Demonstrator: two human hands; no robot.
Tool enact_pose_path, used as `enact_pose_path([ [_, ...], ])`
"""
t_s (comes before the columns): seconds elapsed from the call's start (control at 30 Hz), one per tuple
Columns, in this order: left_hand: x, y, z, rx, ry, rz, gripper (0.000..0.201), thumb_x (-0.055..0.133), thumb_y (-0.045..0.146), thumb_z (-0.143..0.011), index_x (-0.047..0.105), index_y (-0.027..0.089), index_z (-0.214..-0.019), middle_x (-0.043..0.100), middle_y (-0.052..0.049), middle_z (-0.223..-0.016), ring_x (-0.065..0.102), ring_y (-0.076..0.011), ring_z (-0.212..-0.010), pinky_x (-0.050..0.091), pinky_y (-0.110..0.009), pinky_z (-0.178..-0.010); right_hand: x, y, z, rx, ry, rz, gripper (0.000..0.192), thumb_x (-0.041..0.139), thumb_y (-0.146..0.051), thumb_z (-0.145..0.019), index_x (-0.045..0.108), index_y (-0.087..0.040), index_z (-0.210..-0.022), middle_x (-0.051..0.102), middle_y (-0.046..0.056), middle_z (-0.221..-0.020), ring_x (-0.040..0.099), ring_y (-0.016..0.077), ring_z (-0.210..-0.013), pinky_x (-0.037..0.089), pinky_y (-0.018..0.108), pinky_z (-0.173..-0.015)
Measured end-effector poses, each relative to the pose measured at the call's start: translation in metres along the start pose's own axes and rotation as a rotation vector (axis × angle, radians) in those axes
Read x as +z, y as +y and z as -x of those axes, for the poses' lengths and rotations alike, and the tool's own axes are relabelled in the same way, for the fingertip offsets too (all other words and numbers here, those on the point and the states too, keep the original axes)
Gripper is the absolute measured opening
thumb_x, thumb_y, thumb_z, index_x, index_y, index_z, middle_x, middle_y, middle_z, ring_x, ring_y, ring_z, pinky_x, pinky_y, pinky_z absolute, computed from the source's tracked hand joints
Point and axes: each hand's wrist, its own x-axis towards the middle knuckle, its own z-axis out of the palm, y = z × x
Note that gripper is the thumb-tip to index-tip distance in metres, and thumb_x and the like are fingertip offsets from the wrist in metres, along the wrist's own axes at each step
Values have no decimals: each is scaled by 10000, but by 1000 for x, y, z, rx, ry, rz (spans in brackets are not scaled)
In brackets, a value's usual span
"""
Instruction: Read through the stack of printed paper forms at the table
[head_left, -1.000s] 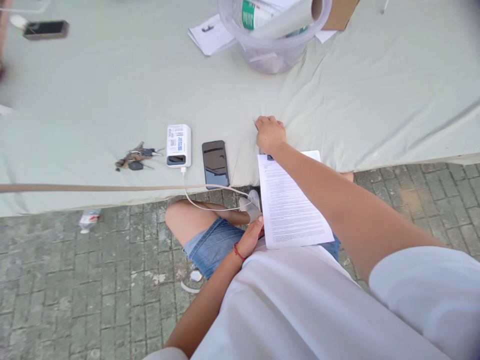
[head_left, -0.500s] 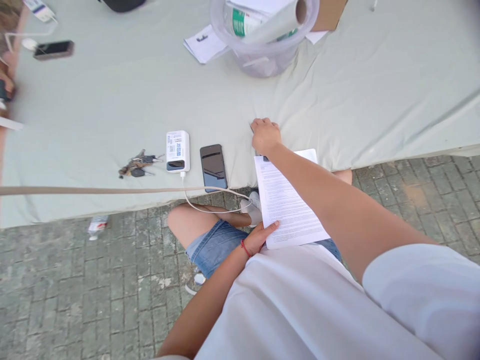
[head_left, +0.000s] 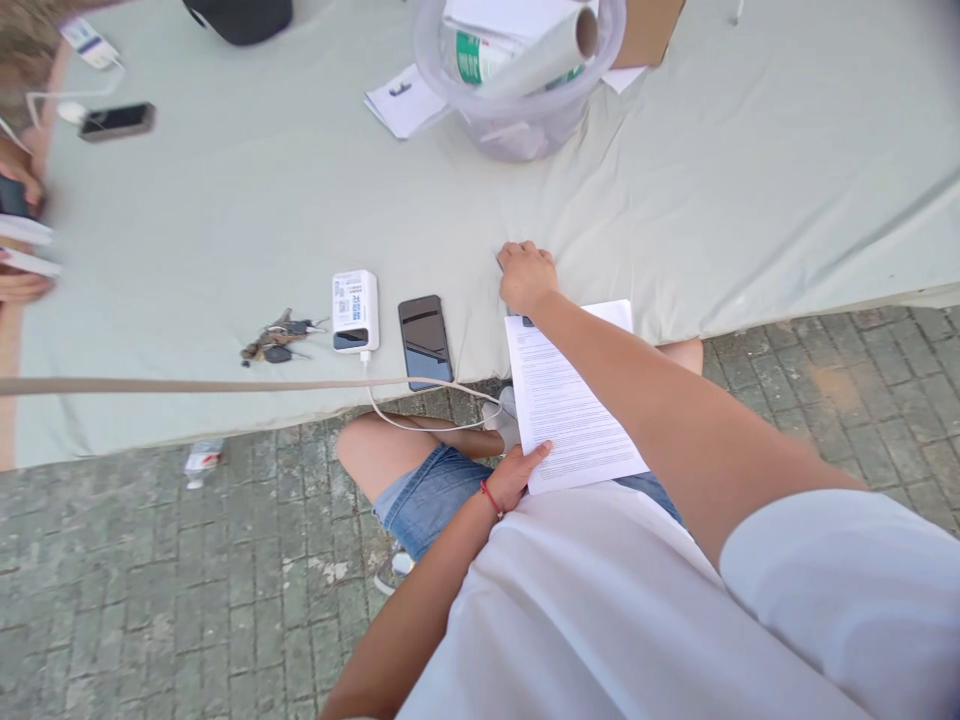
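pale tablecloth [head_left: 262,200], printed paper [head_left: 559,410] overlapping its near edge, long axis outward; left hand [head_left: 514,477] grips lower left side (thumb on top), right hand [head_left: 528,277] curled past top, contents can't tell.

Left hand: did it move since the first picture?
Yes, the left hand moved right, away from the smartphone; its thumb now lies on the printed sheet.

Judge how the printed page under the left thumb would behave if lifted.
The printed page looks thin, so probably light and floppy. A dark clip at its top likely pins that end; the lower edge, near the left hand, may curl first.
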Motion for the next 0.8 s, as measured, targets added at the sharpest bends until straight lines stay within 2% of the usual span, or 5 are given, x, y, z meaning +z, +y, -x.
enact_pose_path([
  [0.13,0,4,5,43,-67,-14,661,959,485,-708,772,131,-1234,715,-181,-1360,644,-407,-1313,409,-588,-1217,3,2,-1,-15,23,-25,349,494,-371,-1009,611,-206,-1293,626,152,-1342,503,363,-1313,377,606,-1157],
  [0.43,-3,1,4,47,-44,-58,670,966,503,-684,786,130,-1210,724,-180,-1344,618,-419,-1343,392,-585,-1224,3,1,-1,-14,21,-21,327,499,-336,-995,618,-209,-1272,623,146,-1350,505,358,-1317,377,602,-1160],
  [0.63,2,6,9,52,-92,22,647,918,562,-733,785,118,-1185,718,-193,-1349,623,-425,-1332,417,-579,-1204,1,-1,0,7,-2,6,331,471,-261,-986,617,-194,-1275,606,149,-1386,498,350,-1338,369,583,-1171],
  [0.8,-1,0,5,45,-28,-8,667,926,586,-705,791,112,-1156,750,-187,-1282,639,-424,-1308,409,-591,-1209,1,0,-1,-5,15,-14,359,473,-253,-974,607,-204,-1303,624,146,-1370,503,361,-1337,370,615,-1171],
])
